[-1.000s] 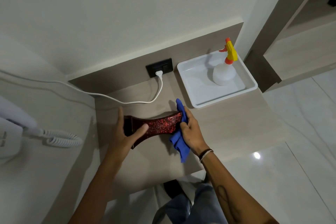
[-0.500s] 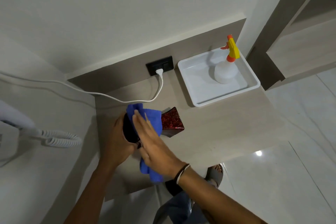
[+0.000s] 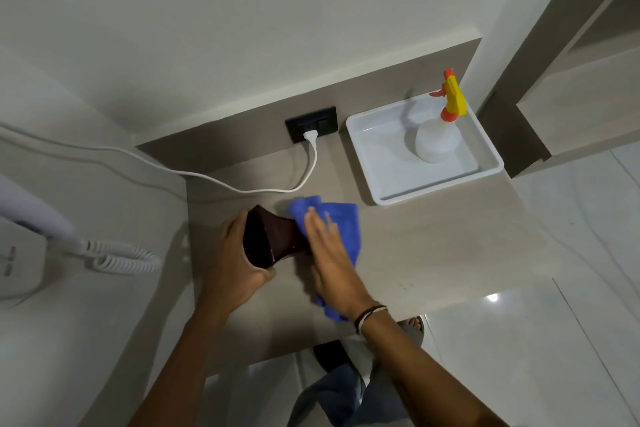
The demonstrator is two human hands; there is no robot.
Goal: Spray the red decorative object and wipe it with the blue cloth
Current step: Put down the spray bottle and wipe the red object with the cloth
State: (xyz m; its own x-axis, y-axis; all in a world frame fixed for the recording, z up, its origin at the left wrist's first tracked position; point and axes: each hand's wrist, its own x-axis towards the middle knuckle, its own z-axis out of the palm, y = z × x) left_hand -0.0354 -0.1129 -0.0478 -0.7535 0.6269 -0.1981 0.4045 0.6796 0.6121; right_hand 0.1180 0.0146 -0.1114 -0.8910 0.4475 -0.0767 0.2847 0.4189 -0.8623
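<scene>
1. Head view shows the red object (image 3: 273,236) tipped on its side at the middle of the surface (image 3: 433,246), its dark base turned toward 8 o'clock.
2. Left hand (image 3: 239,270) is closed around that base end, at 8 o'clock of the object; this grip likely braces it so it cannot slide or roll under the wiping.
3. Right hand (image 3: 329,253) lies flat and open, fingers straight, pressing the cloth (image 3: 343,222) onto the object's far end at 3 o'clock; a flat palm spreads the cloth over more of the face.
4. Cloth hangs past the wrist toward 6 o'clock, loose and unbunched.
5. Spray bottle (image 3: 438,135) stands upright in the white tray (image 3: 381,196) at 1 o'clock, well apart from both hands; parked there, it suggests spraying is done and wiping is the step in hand.
6. White cord (image 3: 313,163) runs from the socket at 12 o'clock, clear of the object.
</scene>
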